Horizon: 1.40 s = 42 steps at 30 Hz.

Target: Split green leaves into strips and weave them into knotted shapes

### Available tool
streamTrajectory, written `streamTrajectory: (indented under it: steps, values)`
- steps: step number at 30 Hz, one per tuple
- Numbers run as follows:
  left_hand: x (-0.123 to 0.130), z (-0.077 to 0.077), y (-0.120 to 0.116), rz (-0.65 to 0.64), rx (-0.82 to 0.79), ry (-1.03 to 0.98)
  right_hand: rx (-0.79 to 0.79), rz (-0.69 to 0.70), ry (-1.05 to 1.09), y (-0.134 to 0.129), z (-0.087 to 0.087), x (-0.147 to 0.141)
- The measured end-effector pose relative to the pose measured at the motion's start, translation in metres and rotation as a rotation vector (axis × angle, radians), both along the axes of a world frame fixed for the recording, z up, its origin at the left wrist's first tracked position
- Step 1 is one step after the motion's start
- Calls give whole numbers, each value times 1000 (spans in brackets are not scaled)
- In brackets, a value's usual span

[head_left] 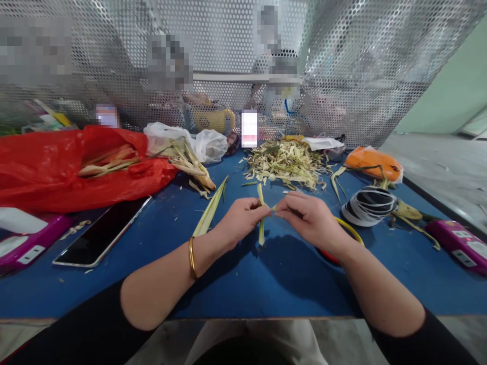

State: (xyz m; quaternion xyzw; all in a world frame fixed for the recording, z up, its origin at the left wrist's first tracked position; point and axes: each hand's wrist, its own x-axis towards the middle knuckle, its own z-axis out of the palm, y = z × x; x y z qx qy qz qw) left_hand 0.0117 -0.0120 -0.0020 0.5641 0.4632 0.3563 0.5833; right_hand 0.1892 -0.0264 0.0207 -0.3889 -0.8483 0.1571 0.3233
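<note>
My left hand (243, 219) is closed on a pale green strip of dried husk (261, 234), which stands nearly upright above the table. Opposite it, my right hand (302, 215) pinches with thumb and forefinger a small end of husk that sticks out from the strip; the fingers hide most of this end. Left of my hands lie several longer husk strips (208, 215), partly behind my left wrist. Under my right wrist shows part of a red and yellow ring-shaped object (350, 229). A heap of shredded husk (287, 162) rests beyond both hands.
A red plastic bag (45, 165) with husks and a dark-screened phone (104, 230) are on the left. A roll of white-and-black cord (369, 205), an orange packet (375, 161) and a purple box (458, 243) are on the right. A perforated metal screen (224, 48) rises behind the blue table (236, 289).
</note>
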Motion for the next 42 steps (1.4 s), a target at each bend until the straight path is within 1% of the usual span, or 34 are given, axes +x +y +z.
streamTrajectory:
  steps: [3,6,8,10,12,13,16,18,20,22,23,25,27,29,31,34,36,38,40,42]
  values:
    - [-1,3,-4,-192,82,116,-11,-23,5,1,1,1]
    - [-4,8,-6,-373,47,112,-101,-57,49,4,1,4]
    - [-6,11,-6,-442,16,52,-209,-115,101,8,-1,7]
    - [-7,12,-6,-455,-8,-26,-340,-170,173,13,-5,8]
    - [-6,11,-6,-409,-14,-96,-441,-192,241,16,-10,9]
    - [-6,10,-5,-373,-10,-126,-467,-190,257,17,-13,8]
    - [-3,6,-4,-229,41,-173,-460,-199,242,16,-17,3]
    - [-2,4,-1,-102,130,-110,-436,-200,218,12,-17,-2]
    - [-2,3,2,36,234,10,-365,-171,183,7,-16,-7]
    - [-3,3,4,139,303,120,-221,-105,131,2,-14,-12]
    - [-3,2,5,172,319,157,-139,-73,91,-1,-14,-14]
    - [-4,0,6,187,332,202,-10,-12,-6,-6,-14,-16]
    - [-3,-2,6,138,330,215,53,36,-87,-10,-12,-17]
    - [-2,-4,4,47,324,222,76,66,-95,-11,-9,-15]
    - [-2,-5,2,-56,317,228,77,63,-21,-10,-5,-10]
    - [-2,-1,-1,-205,268,217,56,-25,130,-2,0,-1]
    - [-3,4,-4,-296,209,186,10,-121,205,4,0,3]
    - [-4,10,-7,-360,155,121,-90,-199,255,10,-3,6]
    - [-5,14,-9,-390,115,31,-217,-231,290,14,-8,7]
    - [-5,16,-8,-377,95,-53,-306,-226,307,16,-13,6]
